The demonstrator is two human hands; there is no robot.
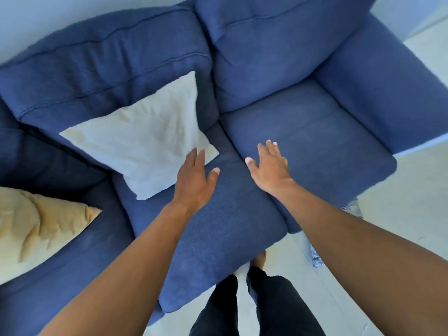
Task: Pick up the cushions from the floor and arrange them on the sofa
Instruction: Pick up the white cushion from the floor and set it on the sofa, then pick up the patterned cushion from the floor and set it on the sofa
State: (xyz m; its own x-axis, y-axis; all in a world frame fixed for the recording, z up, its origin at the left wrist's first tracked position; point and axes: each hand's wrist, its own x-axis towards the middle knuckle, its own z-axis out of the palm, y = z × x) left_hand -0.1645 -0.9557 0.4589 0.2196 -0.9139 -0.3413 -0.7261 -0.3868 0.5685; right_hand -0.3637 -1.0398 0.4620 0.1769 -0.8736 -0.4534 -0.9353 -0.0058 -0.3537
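Two cushions are on the blue sofa [315,141]: a white cushion [143,139] propped against the far backrest, a yellow cushion [36,226] at the left. Both hands are spread and empty; the left hand [194,180] touches the white one's near corner, the right hand [269,166] over the seat. A careless nudge could slide it flat or forward

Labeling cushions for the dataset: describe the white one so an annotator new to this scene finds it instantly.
Start at the blue sofa. On its middle seat, the white cushion leans against the backrest, one corner pointing up, beside the open left hand. Its neighbour, the yellow cushion, lies on the seat further left and is tan, not white.
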